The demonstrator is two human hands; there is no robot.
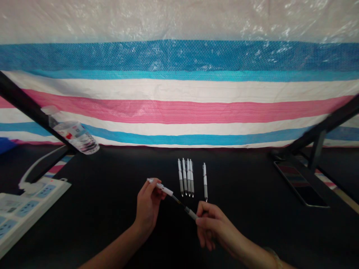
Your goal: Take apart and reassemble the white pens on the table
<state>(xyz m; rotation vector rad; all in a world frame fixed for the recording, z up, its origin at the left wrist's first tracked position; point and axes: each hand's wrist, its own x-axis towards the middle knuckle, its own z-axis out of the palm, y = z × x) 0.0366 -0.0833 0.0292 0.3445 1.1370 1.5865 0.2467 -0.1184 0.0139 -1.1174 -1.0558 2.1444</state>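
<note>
Above the black table, my left hand (150, 203) pinches the white upper barrel (166, 189) of a pen. My right hand (211, 223) grips the grey lower grip section (192, 214) at its tip end. A thin dark refill (178, 201) shows between the two parts, so the pen is drawn apart along a slanting line. Just beyond my hands, several white pens with grey grips (188, 178) lie side by side, tips toward me. One more pen (205, 181) lies apart to their right, its tip close to my right hand.
At the left stands a white power strip (42, 209) with a plugged-in cable. A water bottle (77, 136) leans by a black bar at the back left. A phone (301, 183) lies at the right beside another black bar (322, 129). Striped plastic sheeting (179, 112) hangs behind.
</note>
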